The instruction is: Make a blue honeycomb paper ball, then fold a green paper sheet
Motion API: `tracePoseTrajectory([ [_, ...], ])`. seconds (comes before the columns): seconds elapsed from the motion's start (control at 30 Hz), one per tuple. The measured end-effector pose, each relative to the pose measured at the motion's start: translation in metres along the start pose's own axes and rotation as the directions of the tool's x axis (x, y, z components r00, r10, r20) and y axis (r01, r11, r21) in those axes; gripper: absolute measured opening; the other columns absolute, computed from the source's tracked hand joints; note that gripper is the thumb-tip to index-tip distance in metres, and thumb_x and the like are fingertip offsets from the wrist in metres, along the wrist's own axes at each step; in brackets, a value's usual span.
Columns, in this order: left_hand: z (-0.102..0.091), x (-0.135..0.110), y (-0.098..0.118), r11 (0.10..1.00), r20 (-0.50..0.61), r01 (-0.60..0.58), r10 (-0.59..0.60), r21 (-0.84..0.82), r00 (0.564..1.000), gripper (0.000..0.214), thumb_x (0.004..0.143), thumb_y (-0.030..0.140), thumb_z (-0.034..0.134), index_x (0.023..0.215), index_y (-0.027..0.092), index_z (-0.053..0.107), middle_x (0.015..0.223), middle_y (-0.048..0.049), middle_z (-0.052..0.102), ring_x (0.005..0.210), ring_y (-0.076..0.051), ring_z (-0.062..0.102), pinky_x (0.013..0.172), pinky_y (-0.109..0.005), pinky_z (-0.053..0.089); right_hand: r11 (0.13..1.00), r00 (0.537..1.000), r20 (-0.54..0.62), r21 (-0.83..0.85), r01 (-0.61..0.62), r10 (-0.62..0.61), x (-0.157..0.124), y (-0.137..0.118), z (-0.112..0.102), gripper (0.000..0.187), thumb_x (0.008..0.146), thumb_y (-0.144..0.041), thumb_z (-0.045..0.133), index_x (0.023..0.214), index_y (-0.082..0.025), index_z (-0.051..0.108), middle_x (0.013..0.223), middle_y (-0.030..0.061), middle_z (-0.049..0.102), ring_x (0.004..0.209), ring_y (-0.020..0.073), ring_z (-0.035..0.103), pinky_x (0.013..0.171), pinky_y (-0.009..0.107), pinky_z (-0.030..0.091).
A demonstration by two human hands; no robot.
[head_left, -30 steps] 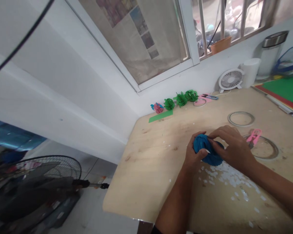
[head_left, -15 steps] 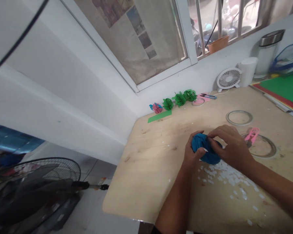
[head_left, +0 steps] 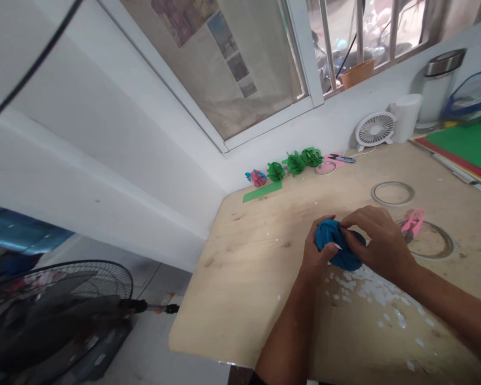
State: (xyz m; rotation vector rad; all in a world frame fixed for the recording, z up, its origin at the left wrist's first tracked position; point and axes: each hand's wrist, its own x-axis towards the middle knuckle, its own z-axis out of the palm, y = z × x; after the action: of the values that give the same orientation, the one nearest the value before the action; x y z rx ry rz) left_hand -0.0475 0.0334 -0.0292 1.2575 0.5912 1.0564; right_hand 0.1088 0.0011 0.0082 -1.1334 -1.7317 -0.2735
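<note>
A blue folded paper ball [head_left: 345, 258] is held between both hands above the wooden table [head_left: 240, 278]. My left hand [head_left: 316, 250] wraps round its left side, thumb across the front. From the right, my right hand [head_left: 374, 240] pinches the paper's upper edge between thumb and fingers. Small white paper bits [head_left: 369, 291] lie scattered on the wood just below the ball. Close to my right hand, pink-handled thread snips [head_left: 414, 223] rest on a wire ring [head_left: 449, 247].
Along the wall sit several green paper balls [head_left: 295, 163], a pink-and-blue one [head_left: 258, 178] and a green strip [head_left: 262, 191]. Blue snips [head_left: 342, 158], another ring [head_left: 393, 193], a small white fan [head_left: 375, 130], a glass bottle [head_left: 439, 91] and coloured sheets [head_left: 467, 149] occupy the back right.
Hardly anything differs. Both hands keep the same hold on the blue paper ball, with only a very slight shift of the fingers.
</note>
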Motion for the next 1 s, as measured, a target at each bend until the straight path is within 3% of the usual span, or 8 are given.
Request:
tracePoseTrajectory([
  [0.4, 0.003, 0.001, -0.001, 0.998, -0.029, 0.042, -0.043, -0.050, 0.999, 0.087, 0.062, 0.074, 0.076, 0.127, 0.019, 0.058, 0.103, -0.0086, 0.066, 0.092, -0.024, 0.063, 0.085, -0.037, 0.050, 0.998, 0.997, 0.058, 0.040, -0.044, 0.042, -0.002, 0.004, 0.004, 0.010, 0.092, -0.019, 0.053, 0.084, -0.023, 0.056, 0.076, 0.0022, 0.066, 0.073, 0.0204, 0.061, 0.071, 0.036, 0.042],
  [0.7, 0.005, 0.001, -0.001, 0.986, -0.034, 0.084, -0.090, -0.142, 0.995, 0.084, 0.062, 0.071, 0.079, 0.125, 0.020, 0.060, 0.104, -0.0084, 0.067, 0.088, -0.022, 0.064, 0.079, -0.033, 0.051, 1.000, 0.997, 0.075, -0.003, 0.009, -0.008, -0.001, 0.009, 0.004, 0.008, 0.091, -0.017, 0.052, 0.085, -0.023, 0.052, 0.075, 0.0010, 0.064, 0.072, 0.0196, 0.059, 0.070, 0.035, 0.042],
  [1.0, 0.007, 0.000, 0.004, 0.985, -0.069, 0.083, -0.094, -0.152, 0.993, 0.084, 0.062, 0.073, 0.077, 0.125, 0.019, 0.061, 0.101, -0.0078, 0.067, 0.090, -0.023, 0.065, 0.083, -0.034, 0.052, 0.995, 0.994, 0.050, 0.021, -0.098, 0.097, 0.000, 0.009, 0.002, 0.007, 0.090, -0.022, 0.052, 0.086, -0.023, 0.058, 0.074, 0.0016, 0.065, 0.069, 0.0202, 0.062, 0.067, 0.035, 0.045],
])
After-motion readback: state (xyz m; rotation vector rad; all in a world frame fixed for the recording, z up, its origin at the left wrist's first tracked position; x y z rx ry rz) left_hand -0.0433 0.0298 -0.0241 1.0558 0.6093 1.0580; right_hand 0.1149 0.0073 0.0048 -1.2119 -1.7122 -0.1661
